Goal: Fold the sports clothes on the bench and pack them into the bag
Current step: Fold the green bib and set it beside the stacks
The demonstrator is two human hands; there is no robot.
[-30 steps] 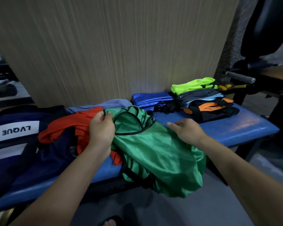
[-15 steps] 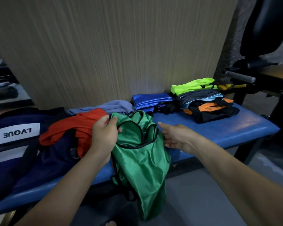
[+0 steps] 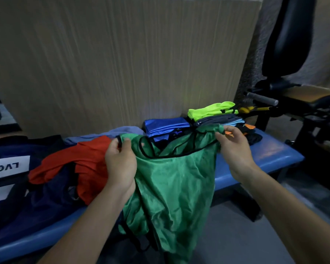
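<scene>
Fingers of left hand (image 3: 120,164) and right hand (image 3: 234,147) pinch green jersey (image 3: 171,187), which hangs between and below them over bench (image 3: 271,155).

green jersey (image 3: 171,187) hanging over bench (image 3: 265,155)

The scene is dim and slightly soft throughout. A faint pale glow lies on the vertically grained beige wall panel (image 3: 122,63) above the padded blue bench (image 3: 271,155), whose vinyl shows a dull sheen. Corners darken, and the wide lens bows edge lines.
</scene>
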